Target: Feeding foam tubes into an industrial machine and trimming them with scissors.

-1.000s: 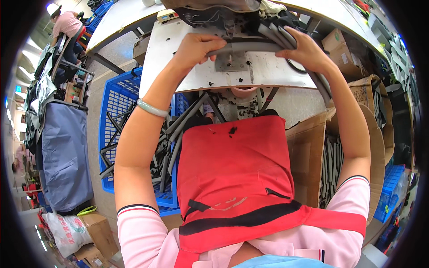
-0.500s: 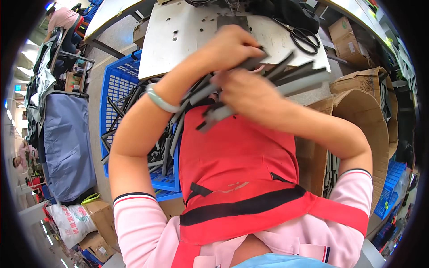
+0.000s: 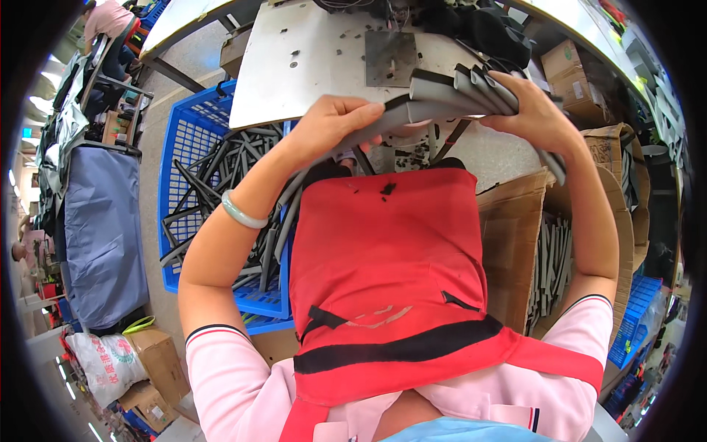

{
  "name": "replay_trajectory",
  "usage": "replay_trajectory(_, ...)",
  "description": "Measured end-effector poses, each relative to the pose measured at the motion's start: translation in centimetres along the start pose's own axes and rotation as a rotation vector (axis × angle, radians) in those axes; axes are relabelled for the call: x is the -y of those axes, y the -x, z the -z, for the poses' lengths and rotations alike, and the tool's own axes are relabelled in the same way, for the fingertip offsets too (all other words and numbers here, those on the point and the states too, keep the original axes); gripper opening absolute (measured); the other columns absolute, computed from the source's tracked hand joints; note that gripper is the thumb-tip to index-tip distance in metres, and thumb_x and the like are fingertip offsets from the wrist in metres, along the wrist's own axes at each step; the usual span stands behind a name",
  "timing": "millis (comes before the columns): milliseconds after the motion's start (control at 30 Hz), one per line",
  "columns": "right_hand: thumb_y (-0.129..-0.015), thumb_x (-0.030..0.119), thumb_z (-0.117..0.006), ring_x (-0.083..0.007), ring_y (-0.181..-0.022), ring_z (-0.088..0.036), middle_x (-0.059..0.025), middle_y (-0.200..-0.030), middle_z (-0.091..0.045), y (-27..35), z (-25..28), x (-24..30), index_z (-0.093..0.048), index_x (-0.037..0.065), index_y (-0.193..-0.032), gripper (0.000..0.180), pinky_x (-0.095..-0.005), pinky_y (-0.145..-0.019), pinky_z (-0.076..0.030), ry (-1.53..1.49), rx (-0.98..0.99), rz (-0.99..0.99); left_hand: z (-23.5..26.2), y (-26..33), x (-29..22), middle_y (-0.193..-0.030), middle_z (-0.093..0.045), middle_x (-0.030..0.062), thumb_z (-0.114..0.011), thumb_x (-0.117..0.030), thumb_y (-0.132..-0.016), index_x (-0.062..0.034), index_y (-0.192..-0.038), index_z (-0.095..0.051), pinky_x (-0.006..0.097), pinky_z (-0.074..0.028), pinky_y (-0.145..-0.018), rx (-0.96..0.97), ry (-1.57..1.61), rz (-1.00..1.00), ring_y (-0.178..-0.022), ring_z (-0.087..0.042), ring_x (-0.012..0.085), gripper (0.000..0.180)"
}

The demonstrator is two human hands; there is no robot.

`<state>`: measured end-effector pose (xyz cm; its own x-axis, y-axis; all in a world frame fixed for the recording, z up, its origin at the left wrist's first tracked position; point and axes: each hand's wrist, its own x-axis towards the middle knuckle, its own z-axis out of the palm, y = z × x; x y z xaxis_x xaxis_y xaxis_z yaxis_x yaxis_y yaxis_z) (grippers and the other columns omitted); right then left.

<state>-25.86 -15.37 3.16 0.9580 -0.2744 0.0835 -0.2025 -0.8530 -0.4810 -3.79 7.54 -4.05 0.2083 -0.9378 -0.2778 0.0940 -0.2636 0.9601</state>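
Observation:
A fanned bundle of grey strips with black edges [image 3: 456, 99] stretches between my hands, above the near edge of the white table. My left hand [image 3: 335, 127] is closed round the bundle's left part, thumb on top. At the other end my right hand [image 3: 534, 114] grips the strips, with fingers on top and thumb below; a strip end sticks out under the palm. Bits of black scrap [image 3: 387, 189] lie on my red apron [image 3: 383, 243].
Left of my lap, a blue plastic crate [image 3: 168, 221] holds many similar strips. An open cardboard box [image 3: 508, 236] with grey strips stands at right. On the white table [image 3: 317, 74] are a metal plate [image 3: 390, 59], dark scraps and black cloth [image 3: 479, 33].
My hands, close together over the bundle before, have moved apart, the right one outward to the right. The strips have swung from a loose, splayed slant into a more even fan between them.

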Motion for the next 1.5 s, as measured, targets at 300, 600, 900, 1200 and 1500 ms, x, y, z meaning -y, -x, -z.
replay_trajectory(300,-0.074,0.024,-0.076,-0.0154,-0.085,-0.056,-0.0099,-0.096,-0.064,-2.3,-0.3,-3.2,-0.055,-0.002,-0.124,0.060,-0.0292,-0.084,-0.045,-0.157,-0.071,-0.099,1.7,-4.1,-5.1,-0.072,-0.063,0.0004,-0.073,-0.021,-0.083,0.0025,-0.101,-0.071,0.020,-0.039,-0.054,-0.287,-0.347,-0.253,-0.060,-0.049,0.0059,0.030)
replay_trajectory(600,-0.075,0.026,-0.074,-0.0203,-0.096,-0.061,-0.0154,-0.108,-0.065,-4.6,0.5,-3.6,-0.055,-0.001,-0.127,0.062,-0.0320,-0.091,-0.045,-0.106,-0.055,-0.085,2.9,-5.9,-5.8,-0.072,-0.062,0.0021,-0.073,-0.020,-0.081,0.0031,-0.097,-0.072,0.022,-0.040,-0.054,-0.357,-0.342,-0.235,-0.059,-0.050,0.0071,0.028)
replay_trajectory(900,-0.078,0.025,-0.073,-0.0141,-0.084,-0.056,-0.0071,-0.091,-0.064,-6.1,1.0,-4.4,-0.061,0.001,-0.109,0.042,-0.0297,-0.083,-0.045,-0.125,-0.125,-0.033,3.9,-7.5,-6.1,-0.071,-0.061,0.0022,-0.072,-0.020,-0.082,0.0033,-0.097,-0.072,0.023,-0.039,-0.055,-0.347,-0.288,-0.305,-0.061,-0.050,0.0082,0.028)
replay_trajectory(1200,-0.076,0.029,-0.075,-0.0181,-0.090,-0.062,-0.0101,-0.096,-0.067,-3.2,1.0,-6.1,-0.056,0.004,-0.122,0.056,-0.0312,-0.084,-0.048,-0.161,-0.334,-0.134,6.2,-6.8,-4.9,-0.079,-0.064,0.0009,-0.064,-0.021,-0.092,-0.0005,-0.105,-0.071,0.021,-0.041,-0.057,-0.406,-0.005,-0.409,-0.065,-0.053,0.0061,0.025)
replay_trajectory(1500,-0.079,0.013,-0.057,-0.0273,-0.101,-0.059,-0.0133,-0.099,-0.062,-1.4,-13.5,8.2,-0.064,0.005,-0.083,0.012,-0.0379,-0.085,-0.048,0.610,-0.143,0.589,-4.6,-5.3,-5.6,-0.068,-0.066,0.0106,-0.069,-0.023,-0.082,0.0042,-0.089,-0.069,0.029,-0.048,-0.064,-0.022,-0.764,-0.474,-0.063,-0.059,0.0137,0.028)
